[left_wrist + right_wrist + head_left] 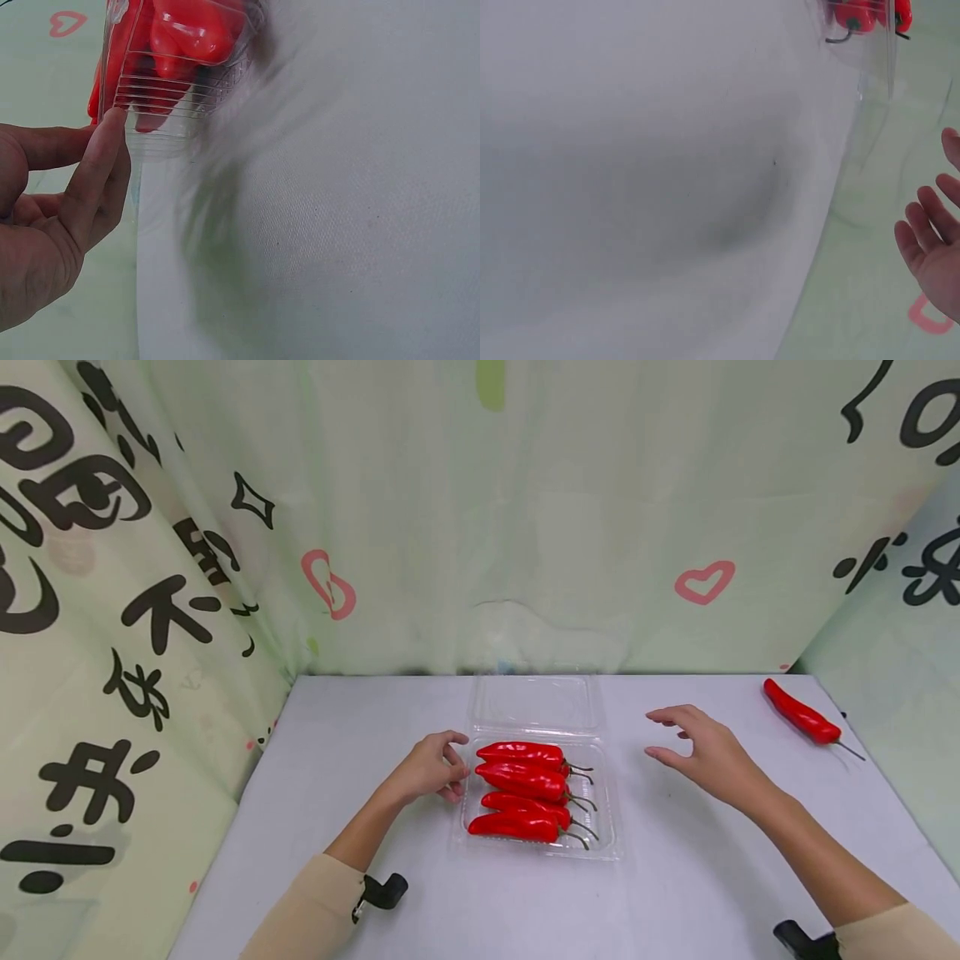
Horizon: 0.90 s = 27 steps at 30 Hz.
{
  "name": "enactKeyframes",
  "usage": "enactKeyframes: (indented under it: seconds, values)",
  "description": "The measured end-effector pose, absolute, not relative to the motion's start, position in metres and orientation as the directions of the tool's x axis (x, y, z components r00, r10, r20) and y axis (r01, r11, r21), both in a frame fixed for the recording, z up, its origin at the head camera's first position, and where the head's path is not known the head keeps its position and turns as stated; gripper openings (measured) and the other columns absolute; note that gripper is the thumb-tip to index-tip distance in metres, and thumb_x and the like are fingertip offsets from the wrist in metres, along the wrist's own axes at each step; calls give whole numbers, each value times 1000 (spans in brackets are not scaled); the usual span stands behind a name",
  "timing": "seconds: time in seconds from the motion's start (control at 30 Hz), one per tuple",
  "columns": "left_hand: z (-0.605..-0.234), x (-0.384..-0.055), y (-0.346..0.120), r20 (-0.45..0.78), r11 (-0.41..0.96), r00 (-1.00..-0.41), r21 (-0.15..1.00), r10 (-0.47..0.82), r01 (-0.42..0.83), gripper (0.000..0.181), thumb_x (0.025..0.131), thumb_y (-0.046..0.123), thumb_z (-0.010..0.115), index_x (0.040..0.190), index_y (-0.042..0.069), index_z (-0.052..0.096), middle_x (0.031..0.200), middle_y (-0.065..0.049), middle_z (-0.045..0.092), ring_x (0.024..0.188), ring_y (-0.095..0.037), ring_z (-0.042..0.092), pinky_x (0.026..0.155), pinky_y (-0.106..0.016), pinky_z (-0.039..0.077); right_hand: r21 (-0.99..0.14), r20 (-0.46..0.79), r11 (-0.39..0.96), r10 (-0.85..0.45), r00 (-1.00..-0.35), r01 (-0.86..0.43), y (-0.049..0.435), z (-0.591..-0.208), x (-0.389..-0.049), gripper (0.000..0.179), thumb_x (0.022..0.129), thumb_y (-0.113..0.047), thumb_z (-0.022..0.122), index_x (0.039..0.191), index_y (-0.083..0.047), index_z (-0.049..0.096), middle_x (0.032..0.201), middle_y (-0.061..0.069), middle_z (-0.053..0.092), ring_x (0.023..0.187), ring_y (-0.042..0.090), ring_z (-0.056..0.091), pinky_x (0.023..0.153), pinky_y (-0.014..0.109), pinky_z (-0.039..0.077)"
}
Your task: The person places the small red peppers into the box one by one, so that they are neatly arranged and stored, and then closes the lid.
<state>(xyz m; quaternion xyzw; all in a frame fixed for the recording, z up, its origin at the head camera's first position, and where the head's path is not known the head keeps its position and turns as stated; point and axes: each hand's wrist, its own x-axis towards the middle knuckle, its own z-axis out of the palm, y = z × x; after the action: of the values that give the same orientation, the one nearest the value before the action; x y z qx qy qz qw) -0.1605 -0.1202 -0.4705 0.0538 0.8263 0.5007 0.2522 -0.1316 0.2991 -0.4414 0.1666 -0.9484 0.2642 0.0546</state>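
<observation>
Several glossy red chili peppers (525, 781) lie in a row in a clear plastic clamshell container (611, 827), their stems toward the right. Its transparent lid (536, 703) is folded back, away from me. At the container's left edge, my left hand (431, 768) pinches the rim between thumb and fingers; the left wrist view shows these fingertips right at the ribbed side wall (161, 97). My right hand (701, 752) hovers over the table to the right of the container, fingers spread from the thumb, holding nothing. The right wrist view catches that hand (937, 255) only partly.
One more red chili pepper (802, 712) lies alone near the back right corner of the white table (675, 877). Printed curtains (420, 527) hang behind the table and along both sides. Dark wrist mounts (384, 891) sit at both sleeves.
</observation>
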Motion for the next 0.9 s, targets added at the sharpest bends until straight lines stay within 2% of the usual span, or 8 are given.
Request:
enactKeyframes:
  seconds: [0.23, 0.53, 0.77, 0.83, 0.9]
  values:
    - [-469, -159, -120, -360, 480, -869, 861, 339, -170, 53, 96, 3, 69, 145, 0, 49, 94, -14, 64, 62, -20, 69, 59, -32, 63, -496, 67, 848, -174, -983, -183, 337, -445, -136, 67, 94, -35, 76, 147, -4, 51, 145, 27, 52, 120, 52, 56, 86, 65, 59]
    - [-468, -158, -119, -358, 486, -868, 859, 343, -162, 53, 95, 4, 70, 145, 0, 49, 94, -13, 65, 61, -19, 69, 59, -32, 63, -467, 5, 882, -71, -997, -65, 386, -450, -146, 76, 96, -40, 73, 151, 1, 43, 147, 37, 44, 121, 61, 48, 79, 68, 59]
    - [-468, -158, -119, -363, 482, -866, 860, 343, -170, 52, 96, 4, 69, 144, 1, 50, 94, -14, 65, 61, -20, 69, 59, -32, 63, -452, -21, 892, -2, -1000, 8, 421, -452, -154, 77, 102, -46, 62, 154, 5, 37, 148, 42, 36, 131, 63, 36, 94, 80, 43]
    - [-468, -158, -119, -363, 481, -867, 860, 343, -170, 52, 96, 4, 69, 144, 1, 50, 94, -14, 64, 61, -20, 69, 59, -32, 63, -446, -27, 895, 18, -999, 28, 430, -453, -155, 77, 102, -43, 62, 154, 6, 34, 146, 44, 35, 129, 62, 35, 93, 79, 46]
    - [-469, -158, -119, -362, 482, -867, 860, 344, -167, 52, 96, 4, 70, 144, 0, 50, 94, -14, 64, 61, -20, 69, 59, -32, 63, -440, -35, 897, 42, -998, 53, 439, -456, -155, 77, 102, -39, 63, 154, 9, 32, 143, 45, 34, 124, 62, 35, 85, 76, 52]
